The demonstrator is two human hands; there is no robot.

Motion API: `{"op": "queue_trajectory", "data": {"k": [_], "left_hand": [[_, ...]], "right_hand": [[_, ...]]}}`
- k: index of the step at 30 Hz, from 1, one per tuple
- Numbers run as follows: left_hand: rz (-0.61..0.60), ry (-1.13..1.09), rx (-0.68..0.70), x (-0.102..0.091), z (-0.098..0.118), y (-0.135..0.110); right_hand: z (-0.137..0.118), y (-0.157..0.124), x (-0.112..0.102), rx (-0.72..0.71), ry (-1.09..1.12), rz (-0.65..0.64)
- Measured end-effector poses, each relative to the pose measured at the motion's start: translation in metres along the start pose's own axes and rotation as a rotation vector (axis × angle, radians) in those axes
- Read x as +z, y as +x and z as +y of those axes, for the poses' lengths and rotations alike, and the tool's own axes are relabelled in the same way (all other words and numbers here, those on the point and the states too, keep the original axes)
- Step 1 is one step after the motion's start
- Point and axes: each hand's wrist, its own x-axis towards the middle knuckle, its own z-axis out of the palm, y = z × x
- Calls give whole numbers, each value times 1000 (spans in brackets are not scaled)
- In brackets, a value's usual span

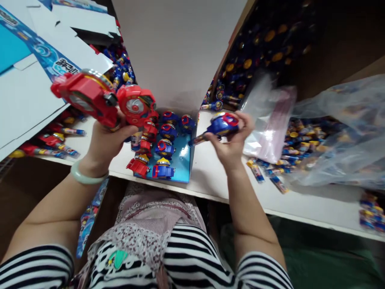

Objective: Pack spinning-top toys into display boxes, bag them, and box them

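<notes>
My left hand (106,145), with a pale green bangle at the wrist, is closed on two red plastic toys: a larger one (86,97) and one with a round silver-spiral face (135,106). They are up over the left side of a shallow blue box (184,160). In my right hand (230,150) is a blue toy (221,123) with a red ring and a narrow stem pointing left, held just right of the box. Inside the box, red toys (138,163) line the left and blue toys (164,170) stand beside them.
Flattened printed cartons (33,100) lie at the left, over loose red toys (54,146). A tall pale panel (177,52) rises behind the box. To the right are clear plastic bags (267,128), several small tubes (278,182) and a dark bin of blue toys (240,60).
</notes>
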Motion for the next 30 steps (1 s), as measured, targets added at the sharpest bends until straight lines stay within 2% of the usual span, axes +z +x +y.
{"op": "queue_trajectory", "data": {"k": [3,6,9,13,16,18,21,24,26,28,30], "left_hand": [[-121,-86,54,2,-4,-1],[-151,-83,87,-1,0,-5],[-134,-91,90,-7,1,-9],[-131,-115,38,-12,-1,-11],[-202,-104,9,-7,2,-11],[-305,-70,-46,3,8,-12],[-513,-22,-131,28,21,-19],[-671,-3,-179,47,33,-27],[-669,18,-186,46,35,-29],[-586,44,-176,37,32,-28],[-500,31,-159,26,27,-27]], "right_hand": [[-20,-19,31,-130,-110,-116],[-17,-26,51,-165,-134,-228],[-14,-27,56,-96,-170,-367],[-23,-28,55,73,-388,-531],[-39,-23,44,98,-425,-473],[-57,-15,34,75,-254,-417],[-90,-1,22,51,60,-410],[-106,1,10,42,129,-373],[-99,-7,0,40,70,-290],[-81,-22,-10,47,-10,-204],[-62,-40,-14,34,-74,-178]]}}
